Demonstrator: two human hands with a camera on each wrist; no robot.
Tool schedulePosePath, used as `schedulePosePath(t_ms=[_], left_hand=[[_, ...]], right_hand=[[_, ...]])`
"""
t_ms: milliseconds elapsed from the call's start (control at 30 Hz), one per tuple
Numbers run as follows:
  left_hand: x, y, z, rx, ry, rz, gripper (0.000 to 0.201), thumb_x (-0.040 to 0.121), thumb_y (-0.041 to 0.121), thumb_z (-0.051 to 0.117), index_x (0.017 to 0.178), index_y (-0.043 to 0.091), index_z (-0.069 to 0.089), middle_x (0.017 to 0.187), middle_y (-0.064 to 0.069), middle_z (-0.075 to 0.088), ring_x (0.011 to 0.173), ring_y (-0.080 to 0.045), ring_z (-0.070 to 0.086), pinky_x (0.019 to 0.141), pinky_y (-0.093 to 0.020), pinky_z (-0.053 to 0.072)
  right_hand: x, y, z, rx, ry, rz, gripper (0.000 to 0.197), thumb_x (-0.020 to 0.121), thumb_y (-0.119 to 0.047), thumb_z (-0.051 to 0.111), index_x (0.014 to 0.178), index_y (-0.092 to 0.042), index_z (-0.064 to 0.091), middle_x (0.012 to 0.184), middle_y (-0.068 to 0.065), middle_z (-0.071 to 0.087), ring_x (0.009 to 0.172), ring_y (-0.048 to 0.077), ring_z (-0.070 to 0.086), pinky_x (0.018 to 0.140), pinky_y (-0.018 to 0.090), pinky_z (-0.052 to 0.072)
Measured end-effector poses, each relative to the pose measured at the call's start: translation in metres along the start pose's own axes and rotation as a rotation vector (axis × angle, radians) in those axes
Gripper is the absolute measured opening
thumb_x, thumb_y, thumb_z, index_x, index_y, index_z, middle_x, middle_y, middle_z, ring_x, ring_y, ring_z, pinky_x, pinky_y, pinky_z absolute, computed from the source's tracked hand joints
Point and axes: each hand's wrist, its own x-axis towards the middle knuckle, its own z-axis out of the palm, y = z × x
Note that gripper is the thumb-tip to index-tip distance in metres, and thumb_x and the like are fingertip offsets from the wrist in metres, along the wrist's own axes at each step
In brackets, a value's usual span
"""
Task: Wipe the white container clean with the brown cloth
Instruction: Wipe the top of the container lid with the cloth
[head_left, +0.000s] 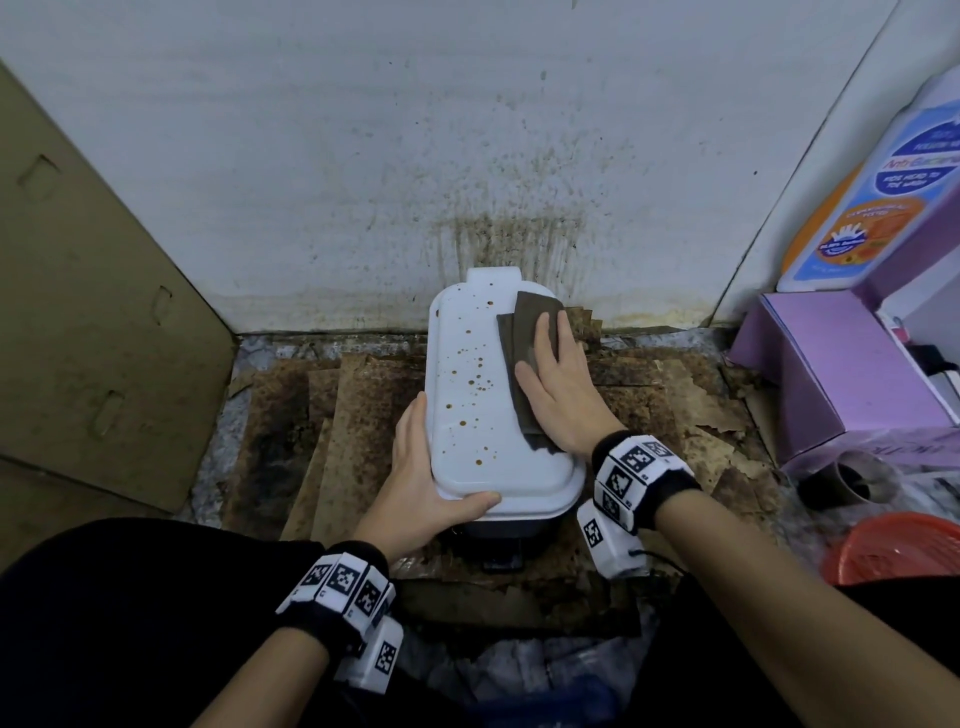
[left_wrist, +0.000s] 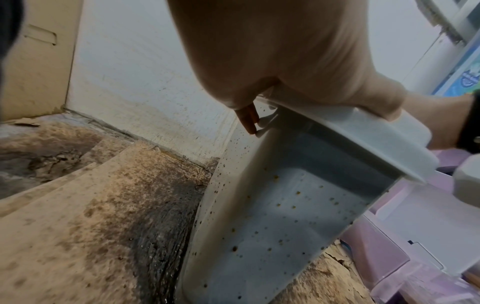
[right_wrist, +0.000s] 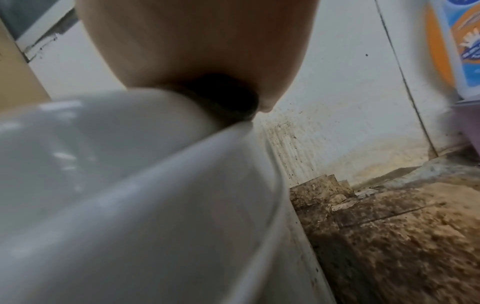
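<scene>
A white container (head_left: 467, 405) with a lid speckled in brown spots stands on the floor against the wall. The brown cloth (head_left: 524, 332) lies folded along the lid's right side. My right hand (head_left: 556, 379) presses flat on the cloth with straight fingers. My left hand (head_left: 415, 467) grips the lid's near left corner, thumb on top and fingers down the side. In the left wrist view the left hand (left_wrist: 298, 72) clasps the rim of the container (left_wrist: 285, 216), whose wall is spotted too. In the right wrist view the cloth (right_wrist: 228, 100) shows dark under the right hand's palm (right_wrist: 194, 41) on the container (right_wrist: 130, 185).
Stained cardboard sheets (head_left: 353, 415) cover the floor around the container. The wall (head_left: 467, 156) behind is splattered. A cardboard panel (head_left: 78, 286) leans at the left. At the right stand a purple box (head_left: 841, 374), a detergent bottle (head_left: 883, 197), a dark cup (head_left: 847, 478) and a red lid (head_left: 904, 551).
</scene>
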Motion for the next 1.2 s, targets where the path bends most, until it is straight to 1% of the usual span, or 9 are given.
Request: schedulePosePath(t_ms=[233,367,467,567,633,800,933,1067,1200], left_hand=[[-0.001,-0.002,0.001,-0.013,-0.001,0.008,0.14,0.066,0.065,0.085,0.16,0.035,-0.014,0.163,0.027,-0.011,0.155,0.0,-0.001,0.123,-0.033,0.015],[0.0,-0.003,0.002,-0.015,0.01,0.014,0.142,0.064,0.066,0.085,0.161,0.033,-0.013,0.162,0.027,-0.01,0.155,0.0,-0.001,0.124,-0.033,0.014],[0.0,-0.003,0.003,-0.014,0.013,0.015,0.141,0.066,0.059,0.088,0.161,0.032,-0.012,0.163,0.025,-0.008,0.155,0.0,0.001,0.123,-0.033,0.016],[-0.001,-0.002,0.004,-0.012,0.02,0.011,0.14,0.066,0.057,0.088,0.161,0.032,-0.012,0.163,0.026,-0.009,0.155,0.001,0.0,0.123,-0.032,0.016],[-0.002,-0.001,0.004,-0.024,0.024,0.002,0.141,0.065,0.059,0.088,0.161,0.032,-0.012,0.163,0.027,-0.01,0.155,0.001,0.0,0.122,-0.031,0.017],[-0.002,0.001,0.003,-0.037,0.019,-0.002,0.141,0.065,0.061,0.088,0.16,0.036,-0.013,0.162,0.031,-0.011,0.154,0.003,0.0,0.121,-0.03,0.017],[-0.002,0.002,0.002,-0.035,0.008,-0.004,0.141,0.065,0.062,0.087,0.16,0.037,-0.013,0.162,0.031,-0.011,0.154,0.002,0.001,0.12,-0.031,0.018],[-0.001,0.003,0.001,-0.025,-0.004,-0.011,0.141,0.065,0.07,0.084,0.16,0.038,-0.016,0.161,0.033,-0.014,0.154,0.003,-0.002,0.12,-0.031,0.017],[-0.002,0.004,-0.001,-0.029,-0.014,-0.015,0.14,0.065,0.07,0.082,0.159,0.039,-0.016,0.16,0.034,-0.016,0.152,0.006,-0.002,0.118,-0.029,0.018]], right_hand=[[-0.01,0.007,0.015,0.01,0.082,-0.022,0.065,0.11,-0.037,0.026,0.161,-0.016,-0.008,0.167,0.006,-0.022,0.155,0.018,-0.015,0.121,0.032,-0.014],[-0.037,0.01,0.031,-0.015,0.122,-0.04,0.065,0.11,-0.038,0.024,0.16,-0.017,-0.011,0.167,0.004,-0.022,0.154,0.012,-0.02,0.125,0.039,-0.012],[-0.066,0.009,0.045,-0.051,0.18,-0.058,0.063,0.11,-0.035,0.023,0.16,-0.017,-0.01,0.168,0.005,-0.019,0.152,0.009,-0.023,0.126,0.039,-0.008],[-0.084,0.006,0.055,-0.095,0.227,-0.062,0.063,0.109,-0.036,0.02,0.161,-0.016,-0.01,0.168,0.006,-0.017,0.154,0.012,-0.018,0.125,0.037,-0.007],[-0.084,0.005,0.056,-0.14,0.236,-0.051,0.064,0.107,-0.038,0.017,0.161,-0.013,-0.008,0.168,0.008,-0.014,0.155,0.015,-0.015,0.126,0.039,-0.005],[-0.079,0.003,0.045,-0.281,0.193,-0.055,0.064,0.108,-0.035,0.018,0.16,-0.007,-0.007,0.167,0.018,-0.012,0.156,0.021,-0.013,0.127,0.04,-0.002],[-0.061,0.0,0.027,-0.352,0.095,-0.019,0.067,0.109,-0.039,0.017,0.159,-0.004,-0.009,0.166,0.024,-0.012,0.156,0.03,-0.007,0.127,0.041,0.008],[-0.02,0.0,0.007,-0.384,-0.017,-0.001,0.07,0.109,-0.043,0.019,0.159,-0.005,-0.012,0.165,0.022,-0.016,0.155,0.032,-0.009,0.126,0.047,0.004],[0.03,0.006,-0.01,-0.426,-0.072,-0.03,0.071,0.109,-0.044,0.019,0.158,-0.004,-0.012,0.165,0.02,-0.022,0.155,0.03,-0.016,0.126,0.048,0.002]])
